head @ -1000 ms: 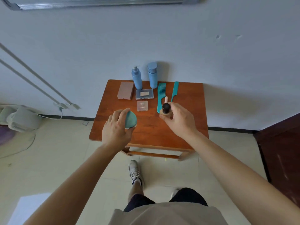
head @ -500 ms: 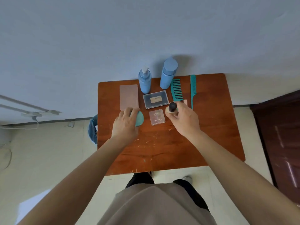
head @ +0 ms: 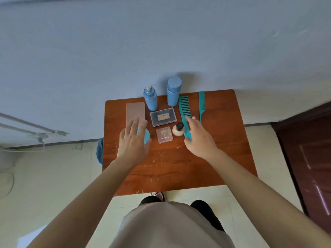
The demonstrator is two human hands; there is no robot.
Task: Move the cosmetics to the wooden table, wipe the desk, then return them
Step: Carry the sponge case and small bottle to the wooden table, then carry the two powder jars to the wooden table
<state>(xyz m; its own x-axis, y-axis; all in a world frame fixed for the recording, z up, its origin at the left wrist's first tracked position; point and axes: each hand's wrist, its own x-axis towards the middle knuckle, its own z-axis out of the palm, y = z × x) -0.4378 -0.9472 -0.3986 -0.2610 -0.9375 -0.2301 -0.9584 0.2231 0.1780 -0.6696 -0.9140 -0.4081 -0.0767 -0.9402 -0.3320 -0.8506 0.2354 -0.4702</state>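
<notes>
Half a second ago each hand was carrying one item; now both items are down on the wooden table (head: 179, 167). The left hand (head: 133, 142) has let go of the teal round compact (head: 147, 136). Its fingers are now straight and spread flat above the compact and above the near end of the pink box (head: 135, 110). I cannot tell if they still touch the compact, but they are not curled around it.

The right hand (head: 199, 138) has released the small black-capped bottle (head: 179, 129), which stands upright just to the left of it, beside the square clear compact (head: 164, 135). This hand is relaxed and open and holds nothing. It hangs over the handle of the wide-tooth comb (head: 183, 106), with the thumb close to the near end of the handle. I do not read this as a grip.

The other cosmetics lie in a group on the far half of the table: the dark flat case (head: 163, 116), the pump bottle (head: 150, 99) and the capped bottle (head: 173, 92) against the wall, and the thin tail comb (head: 201, 102) on the right.

For the task, I judge that this delivery is finished and the moving stage is near its end or complete. The desk is not in my view, so I cannot say if anything is left there. The wiping is not yet started, I think. The bottle stands close to the right hand, so I would pull that hand back with care not to knock it over.
</notes>
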